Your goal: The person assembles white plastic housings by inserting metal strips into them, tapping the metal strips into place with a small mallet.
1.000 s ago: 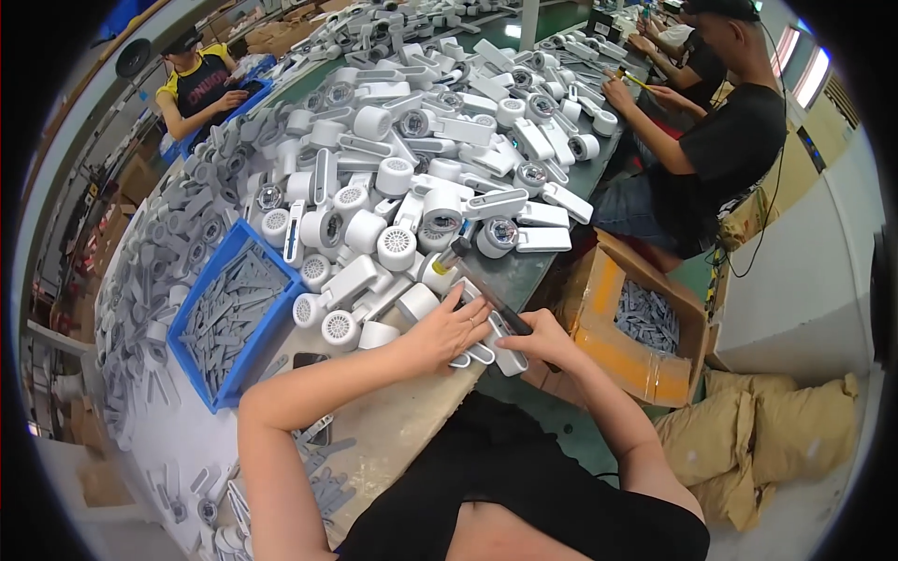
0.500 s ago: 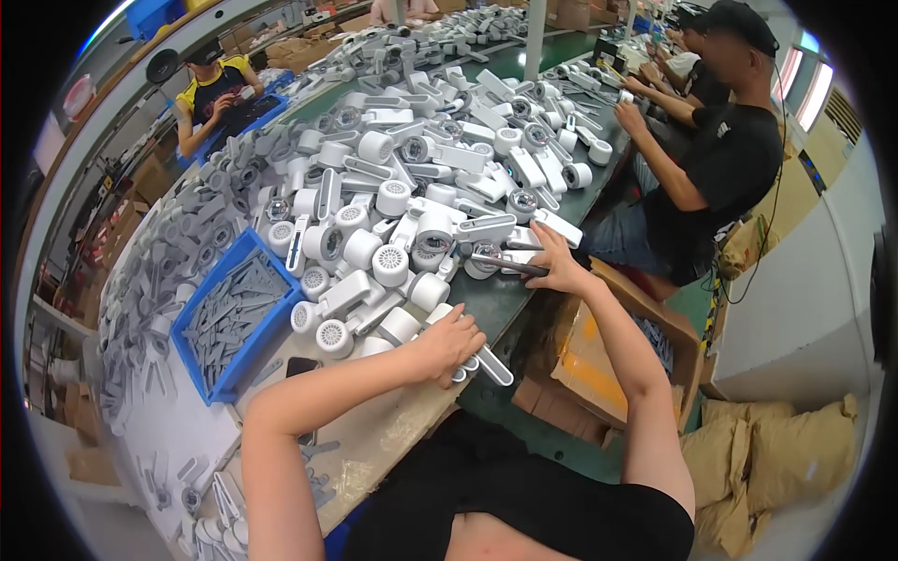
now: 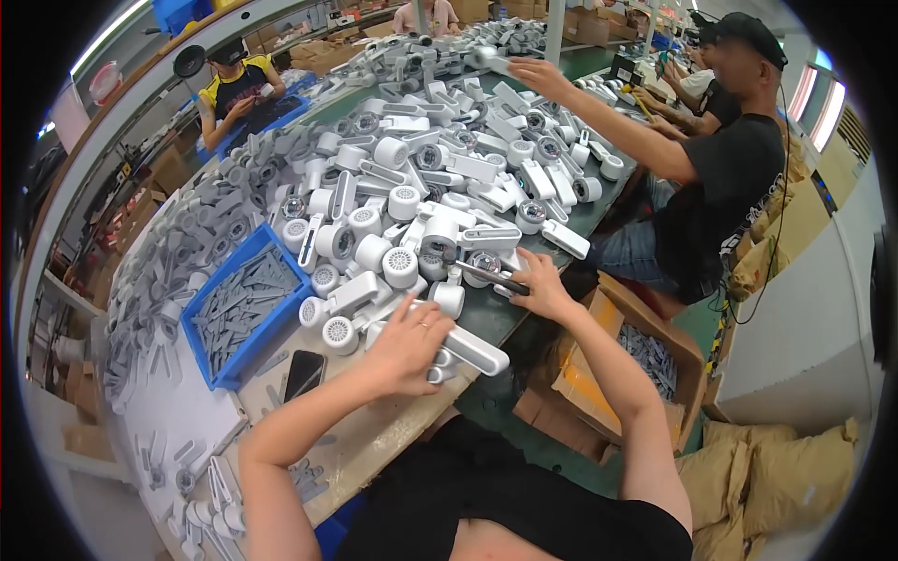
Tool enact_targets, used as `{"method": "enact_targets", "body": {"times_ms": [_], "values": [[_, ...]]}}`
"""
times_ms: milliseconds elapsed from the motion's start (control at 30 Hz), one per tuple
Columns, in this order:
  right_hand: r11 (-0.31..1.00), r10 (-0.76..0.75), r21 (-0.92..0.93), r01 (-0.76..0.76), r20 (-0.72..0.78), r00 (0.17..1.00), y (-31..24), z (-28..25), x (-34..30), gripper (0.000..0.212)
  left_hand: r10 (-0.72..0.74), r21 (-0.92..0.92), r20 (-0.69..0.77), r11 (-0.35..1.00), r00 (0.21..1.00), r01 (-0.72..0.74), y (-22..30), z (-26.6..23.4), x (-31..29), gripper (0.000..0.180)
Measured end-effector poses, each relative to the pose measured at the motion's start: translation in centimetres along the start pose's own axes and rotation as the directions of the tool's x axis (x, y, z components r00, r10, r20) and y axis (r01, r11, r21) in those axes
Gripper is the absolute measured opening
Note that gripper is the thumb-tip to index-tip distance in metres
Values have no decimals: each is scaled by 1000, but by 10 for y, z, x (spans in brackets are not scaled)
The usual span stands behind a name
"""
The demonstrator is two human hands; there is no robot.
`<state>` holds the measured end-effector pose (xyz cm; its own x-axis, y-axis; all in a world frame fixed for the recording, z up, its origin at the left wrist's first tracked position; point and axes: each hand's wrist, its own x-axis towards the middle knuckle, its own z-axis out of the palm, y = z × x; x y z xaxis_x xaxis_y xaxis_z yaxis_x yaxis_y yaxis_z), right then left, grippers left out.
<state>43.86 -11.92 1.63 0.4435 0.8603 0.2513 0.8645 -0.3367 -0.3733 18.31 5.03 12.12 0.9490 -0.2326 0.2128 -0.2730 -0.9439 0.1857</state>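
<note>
My left hand [image 3: 408, 349] is wrapped over a white handheld fan casing [image 3: 479, 352], whose long slotted handle sticks out to the right past the table edge. Other white fan parts lie under and beside that hand. My right hand [image 3: 542, 286] grips a slim dark tool [image 3: 492, 277] that points left toward the heap; its exact kind I cannot make out. Just behind the tool lies a fan head with a clear round front [image 3: 484, 263]. A big heap of white fans [image 3: 402, 266] lies right in front of both hands.
A blue bin [image 3: 201, 351] of grey flat pieces stands left, beside a dark phone [image 3: 303, 376]. Below right is a cardboard box [image 3: 599, 393] with grey parts. A co-worker in black [image 3: 725, 168] reaches over the heap at right; another co-worker [image 3: 238, 98] sits far left.
My left hand has shifted left and upward, and the fan handle has turned more into view. My right hand has moved slightly left and down with the tool. The right co-worker's arm has stretched out.
</note>
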Motion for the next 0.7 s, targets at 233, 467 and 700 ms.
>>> {"method": "enact_targets", "body": {"times_ms": [233, 467, 700], "values": [[1000, 22, 11, -21, -74, 997, -34, 30, 17, 35, -196, -29, -337, 980, 921, 198, -6, -28, -35, 78], [987, -91, 128, 101, -88, 992, -24, 42, 24, 35, -392, -101, -621, 899, 679, 426, -17, -78, -107, 84], [947, -166, 237, 216, -215, 962, -18, 22, 14, 21, -587, -135, -721, 640, 369, 756, -23, -131, -239, 83]]}}
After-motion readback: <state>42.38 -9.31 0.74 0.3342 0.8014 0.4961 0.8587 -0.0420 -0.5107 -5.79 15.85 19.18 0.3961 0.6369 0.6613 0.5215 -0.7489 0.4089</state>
